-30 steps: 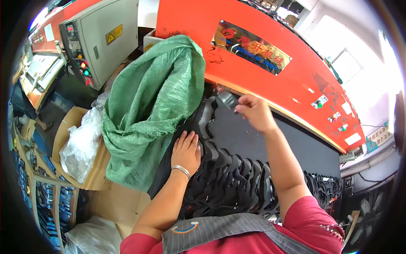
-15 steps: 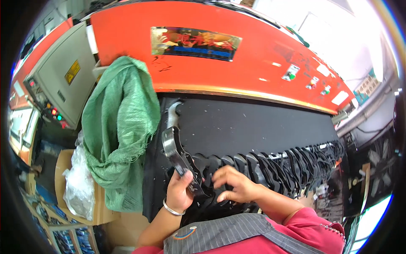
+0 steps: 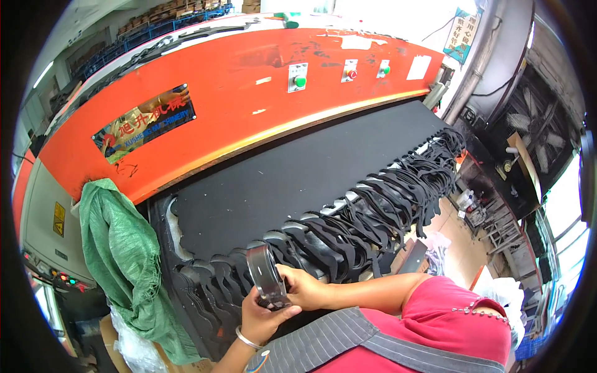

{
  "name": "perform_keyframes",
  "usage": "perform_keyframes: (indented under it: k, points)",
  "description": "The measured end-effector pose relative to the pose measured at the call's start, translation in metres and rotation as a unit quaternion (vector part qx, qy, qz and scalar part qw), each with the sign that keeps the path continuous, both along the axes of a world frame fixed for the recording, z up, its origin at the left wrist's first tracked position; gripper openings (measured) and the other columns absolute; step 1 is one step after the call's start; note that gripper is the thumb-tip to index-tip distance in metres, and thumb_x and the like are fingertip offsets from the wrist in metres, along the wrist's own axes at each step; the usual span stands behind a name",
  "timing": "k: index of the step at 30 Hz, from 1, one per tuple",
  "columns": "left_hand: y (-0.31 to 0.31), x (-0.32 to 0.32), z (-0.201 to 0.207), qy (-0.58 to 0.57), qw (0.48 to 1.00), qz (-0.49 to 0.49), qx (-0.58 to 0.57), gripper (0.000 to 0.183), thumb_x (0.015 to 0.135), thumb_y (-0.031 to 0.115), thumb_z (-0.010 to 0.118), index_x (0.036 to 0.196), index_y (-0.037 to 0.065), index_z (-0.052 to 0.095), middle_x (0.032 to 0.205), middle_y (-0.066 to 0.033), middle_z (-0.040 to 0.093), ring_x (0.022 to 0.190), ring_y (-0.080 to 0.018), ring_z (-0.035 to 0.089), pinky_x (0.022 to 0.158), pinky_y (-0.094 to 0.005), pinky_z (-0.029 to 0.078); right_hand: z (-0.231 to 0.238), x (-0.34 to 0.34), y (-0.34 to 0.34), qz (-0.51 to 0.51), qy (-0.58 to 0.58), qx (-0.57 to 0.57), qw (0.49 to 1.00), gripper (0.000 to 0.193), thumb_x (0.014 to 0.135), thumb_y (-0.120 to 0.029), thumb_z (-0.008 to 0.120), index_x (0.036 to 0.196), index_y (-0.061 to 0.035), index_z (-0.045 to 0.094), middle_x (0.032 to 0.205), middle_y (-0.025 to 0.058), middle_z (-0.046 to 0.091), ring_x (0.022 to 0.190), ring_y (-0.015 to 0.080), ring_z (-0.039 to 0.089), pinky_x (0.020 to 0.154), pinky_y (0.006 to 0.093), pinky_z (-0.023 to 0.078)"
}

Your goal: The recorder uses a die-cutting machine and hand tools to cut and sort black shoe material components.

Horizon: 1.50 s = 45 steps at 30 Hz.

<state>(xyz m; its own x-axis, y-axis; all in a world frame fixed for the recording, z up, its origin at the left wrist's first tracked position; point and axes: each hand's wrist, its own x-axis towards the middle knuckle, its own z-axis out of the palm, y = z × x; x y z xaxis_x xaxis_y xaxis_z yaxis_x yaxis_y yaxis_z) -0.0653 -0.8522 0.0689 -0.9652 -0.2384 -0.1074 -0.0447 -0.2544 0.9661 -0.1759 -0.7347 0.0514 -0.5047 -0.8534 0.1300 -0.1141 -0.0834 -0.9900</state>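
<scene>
A dark, shiny, curved metal cutting die (image 3: 266, 276) stands upright in front of me, above the near edge of a black sheet. My left hand (image 3: 264, 317) grips its lower end, thumb across the near side. My right hand (image 3: 305, 289) is closed against its right side, with some fingertips hidden behind the metal. Under and around the die, wavy black strips (image 3: 314, 242) lie overlapping in a long row. The flat black sheet (image 3: 298, 165) stretches behind them, with a pale curved cut-out (image 3: 176, 230) at its left end.
An orange machine beam (image 3: 236, 87) with green and red buttons spans the far side of the sheet. Green woven cloth (image 3: 121, 248) hangs at the left, beside a grey cabinet (image 3: 46, 224). Clear plastic (image 3: 137, 351) lies below the cloth. A black fan (image 3: 535, 124) stands at the far right.
The view has swung to the right. My right hand, earlier apart with spread fingers, has come in against the die. The die is now more upright and lower against the strips.
</scene>
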Motion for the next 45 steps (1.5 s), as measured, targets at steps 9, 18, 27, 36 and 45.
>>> perform_keyframes:
  k: [9, 18, 27, 36, 45]
  points:
    - [0.024, -0.031, 0.004, 0.119, 0.96, 0.238, 0.086, 0.047, 0.074, 0.024, 0.082, 0.105, 0.001, 0.056, 0.093, -0.0024, 0.061, 0.081, -0.0144, 0.059, 0.075, -0.0289, 0.049, 0.018, -0.024, 0.046, 0.086, 0.054, 0.025, 0.994, 0.078, 0.087, -0.046, 0.063, 0.142, -0.001, 0.031, 0.123, 0.0173, 0.055, 0.115, 0.0243, 0.053, 0.097, 0.0387, 0.043]
    - [-0.01, -0.007, -0.001, 0.033, 0.986, 0.12, -0.107, 0.073, 0.071, 0.057, 0.075, 0.105, -0.005, 0.056, 0.089, -0.0058, 0.063, 0.08, -0.0154, 0.06, 0.072, -0.0299, 0.05, 0.047, -0.027, 0.065, 0.091, -0.092, 0.053, 0.99, 0.047, 0.082, -0.033, 0.072, 0.109, 0.0013, 0.056, 0.085, 0.006, 0.063, 0.074, 0.0146, 0.061, 0.065, 0.0281, 0.049]
    - [-0.062, 0.006, 0.022, -0.085, 0.96, 0.191, -0.185, 0.02, 0.093, 0.014, 0.059, 0.092, -0.004, 0.066, 0.087, -0.0074, 0.067, 0.076, -0.0169, 0.061, 0.069, -0.0306, 0.048, 0.05, -0.076, 0.159, -0.167, -0.159, -0.06, 0.971, 0.027, 0.082, -0.022, 0.068, 0.098, -0.003, 0.056, 0.078, 0.0037, 0.063, 0.069, 0.0104, 0.06, 0.063, 0.0245, 0.047]
    - [0.046, -0.12, 0.05, 0.106, 0.972, 0.156, -0.137, 0.031, 0.09, 0.016, 0.061, 0.113, -0.004, 0.056, 0.097, -0.0113, 0.062, 0.085, -0.0202, 0.059, 0.076, -0.0321, 0.048, 0.053, -0.089, 0.356, -0.37, -0.149, -0.045, 0.916, 0.029, 0.079, -0.024, 0.07, 0.099, -0.0082, 0.057, 0.084, 0.0025, 0.063, 0.065, 0.0059, 0.052, 0.052, 0.0212, 0.041]
    - [0.269, -0.288, 0.081, 0.195, 0.945, 0.011, -0.26, 0.009, 0.082, 0.004, 0.069, 0.086, 0.002, 0.061, 0.075, 0.003, 0.059, 0.068, -0.0057, 0.054, 0.062, -0.0221, 0.044, 0.038, -0.071, 0.554, -0.558, -0.104, -0.057, 0.821, 0.034, 0.08, -0.017, 0.072, 0.106, -0.0022, 0.057, 0.087, 0.0, 0.06, 0.068, 0.0061, 0.051, 0.061, 0.0216, 0.042]
